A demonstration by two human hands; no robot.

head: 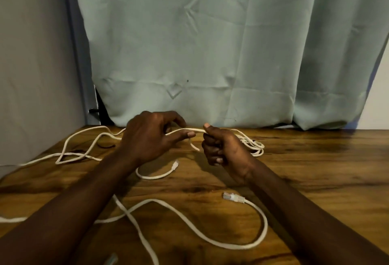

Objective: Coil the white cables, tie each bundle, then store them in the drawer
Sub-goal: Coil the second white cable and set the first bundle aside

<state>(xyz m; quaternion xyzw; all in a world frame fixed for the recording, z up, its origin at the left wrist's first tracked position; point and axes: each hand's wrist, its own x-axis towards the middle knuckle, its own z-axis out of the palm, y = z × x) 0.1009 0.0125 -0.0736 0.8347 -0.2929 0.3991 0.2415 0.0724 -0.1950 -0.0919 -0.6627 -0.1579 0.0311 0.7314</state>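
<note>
Head view: white cable (195, 130) spans above the table (315, 170), near its back edge. My right hand (221, 149) is fisted round it. My left hand (149, 136) pinches it loosely, thumb under. Slack trails off the table's left edge; open wood toward its right edge.

White cables lie uncoiled on the table (315, 170). One strand (195, 130) is held taut in the air between left hand (151, 136) and right hand (221, 149), with small loose loops (253, 146) just behind the right hand. Tangled run (80, 151) at far left. The near cable (189, 222) snakes across the front, its plug (233, 197) pointing left, and a second plug (174, 164) lies mid-table.
</note>
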